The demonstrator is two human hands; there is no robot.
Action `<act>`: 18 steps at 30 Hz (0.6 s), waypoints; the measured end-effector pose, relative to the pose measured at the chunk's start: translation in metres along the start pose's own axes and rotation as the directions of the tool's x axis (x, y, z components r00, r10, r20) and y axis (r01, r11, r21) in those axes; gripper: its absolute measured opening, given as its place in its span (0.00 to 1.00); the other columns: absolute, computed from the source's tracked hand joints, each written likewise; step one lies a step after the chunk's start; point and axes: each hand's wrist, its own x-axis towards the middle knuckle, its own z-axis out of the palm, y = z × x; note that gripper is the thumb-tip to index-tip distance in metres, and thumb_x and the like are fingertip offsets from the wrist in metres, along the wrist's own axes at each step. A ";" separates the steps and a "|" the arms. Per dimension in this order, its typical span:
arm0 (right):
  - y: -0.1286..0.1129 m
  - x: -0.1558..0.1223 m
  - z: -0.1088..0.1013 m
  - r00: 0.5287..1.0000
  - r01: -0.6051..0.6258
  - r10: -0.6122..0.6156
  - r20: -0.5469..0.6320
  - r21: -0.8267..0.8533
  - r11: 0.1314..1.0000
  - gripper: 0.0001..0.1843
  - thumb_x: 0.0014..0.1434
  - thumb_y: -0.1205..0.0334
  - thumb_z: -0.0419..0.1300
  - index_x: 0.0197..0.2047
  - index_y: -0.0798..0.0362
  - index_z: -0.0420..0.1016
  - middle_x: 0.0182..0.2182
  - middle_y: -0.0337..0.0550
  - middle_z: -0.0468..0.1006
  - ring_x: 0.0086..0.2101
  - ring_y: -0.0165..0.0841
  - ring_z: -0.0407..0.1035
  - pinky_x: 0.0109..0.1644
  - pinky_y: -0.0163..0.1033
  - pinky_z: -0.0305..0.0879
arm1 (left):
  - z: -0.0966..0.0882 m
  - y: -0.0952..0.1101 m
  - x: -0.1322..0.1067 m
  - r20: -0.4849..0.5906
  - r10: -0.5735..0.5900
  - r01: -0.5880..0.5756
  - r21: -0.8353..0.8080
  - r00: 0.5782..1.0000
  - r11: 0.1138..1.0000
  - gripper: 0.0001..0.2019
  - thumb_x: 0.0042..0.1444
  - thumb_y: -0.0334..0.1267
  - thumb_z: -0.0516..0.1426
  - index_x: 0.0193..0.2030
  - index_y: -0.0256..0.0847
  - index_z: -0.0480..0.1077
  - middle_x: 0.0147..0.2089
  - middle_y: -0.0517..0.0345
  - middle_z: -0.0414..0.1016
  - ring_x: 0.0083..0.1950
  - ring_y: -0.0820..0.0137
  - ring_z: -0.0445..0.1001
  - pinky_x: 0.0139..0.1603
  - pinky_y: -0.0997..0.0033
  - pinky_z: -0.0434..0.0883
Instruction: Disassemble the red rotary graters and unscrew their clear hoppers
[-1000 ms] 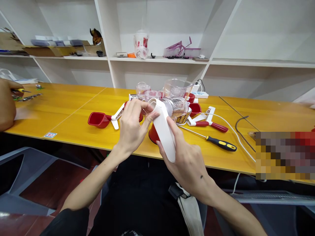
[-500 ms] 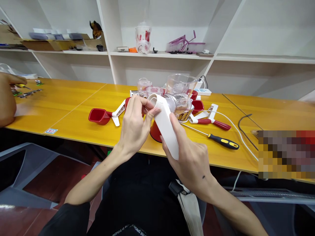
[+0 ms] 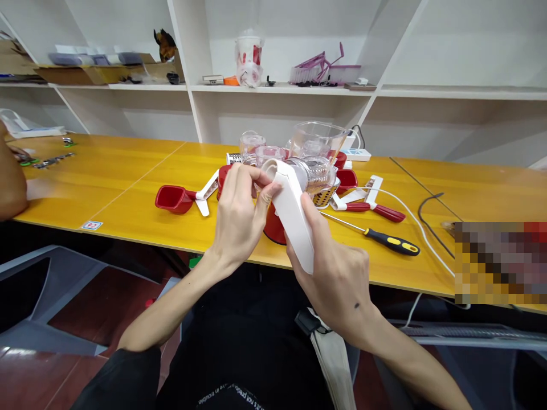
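My right hand (image 3: 335,262) is wrapped around the white plastic handle of what looks like a rotary grater body (image 3: 294,219), which is tilted above the table's front edge. My left hand (image 3: 239,213) pinches the round opening at its upper end, thumb against the rim; the fingertips are partly hidden there. Just behind the ring lies a clear ribbed cylinder (image 3: 318,173). Under the held part stands a red base (image 3: 274,226), largely covered. To the left of my hands rests a red hopper (image 3: 173,199) joined to a white and red crank piece.
A screwdriver (image 3: 393,242) lies right of my hands, near red-handled white parts (image 3: 376,208) and a white cable. Clear cups (image 3: 253,145) and a clear container (image 3: 318,136) stand behind. Another person's arm (image 3: 11,176) rests at the far left. White shelves (image 3: 282,88) line the back.
Both hands keep hold of the white part in nearly the same pose. The view has shifted slightly. The other person's hand at the far left has drawn back toward the edge.
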 end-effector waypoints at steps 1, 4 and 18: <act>0.000 0.000 0.000 1.000 0.004 -0.004 0.000 0.025 1.000 0.31 0.60 0.65 0.59 0.65 0.64 0.62 0.41 0.44 0.82 0.21 0.19 0.63 0.25 0.32 0.58 | -0.003 0.002 0.001 -0.010 0.006 -0.005 0.013 1.000 1.000 0.10 0.69 0.47 0.55 0.39 0.44 0.65 0.39 0.58 0.73 0.39 0.70 0.70 0.43 0.64 0.71; 0.000 0.001 0.000 1.000 0.008 -0.007 -0.018 0.072 0.997 0.33 0.61 0.64 0.58 0.68 0.61 0.57 0.55 0.47 0.77 0.23 0.18 0.65 0.26 0.31 0.63 | -0.010 0.010 0.003 -0.046 0.046 -0.044 0.052 0.998 0.998 0.08 0.69 0.46 0.56 0.43 0.45 0.68 0.42 0.57 0.75 0.43 0.67 0.72 0.46 0.61 0.71; -0.002 0.000 0.007 0.998 -0.018 0.017 -0.065 -0.015 1.000 0.27 0.58 0.63 0.62 0.60 0.63 0.68 0.42 0.38 0.82 0.21 0.15 0.58 0.30 0.29 0.57 | 0.004 -0.012 -0.001 -0.173 0.157 -0.148 0.067 0.972 0.987 0.06 0.66 0.41 0.60 0.42 0.42 0.73 0.36 0.60 0.77 0.37 0.71 0.74 0.40 0.67 0.71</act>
